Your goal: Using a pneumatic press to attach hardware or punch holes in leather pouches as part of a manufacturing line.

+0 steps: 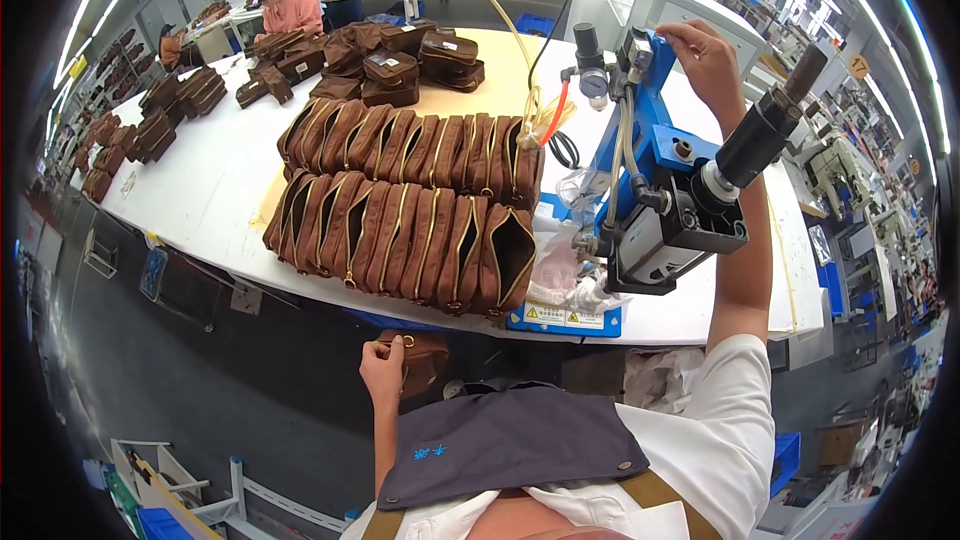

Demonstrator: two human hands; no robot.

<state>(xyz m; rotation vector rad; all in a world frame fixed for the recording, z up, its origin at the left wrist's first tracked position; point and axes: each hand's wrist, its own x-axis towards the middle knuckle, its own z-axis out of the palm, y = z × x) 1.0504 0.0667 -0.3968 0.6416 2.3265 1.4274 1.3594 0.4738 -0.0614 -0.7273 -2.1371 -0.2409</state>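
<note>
Presently your left hand (384,368) pinches a brown, gold-ringed, leather-look pouch (428,365) — just off the front edge of the white bench (200,190). Your right hand (707,62), fingers bent, is at the top of a blue-and-black metal press (663,147) toward the right edge; whether it grips, I cannot tell. 2 rows of brown, gold-zipped pouches (398,240) line the front edge.

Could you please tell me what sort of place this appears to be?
Probably a bag-making workshop: rows of brown zippered pouches stand on a white table, beside a blue-framed machine, with a co-worker in pink farther back.
</note>
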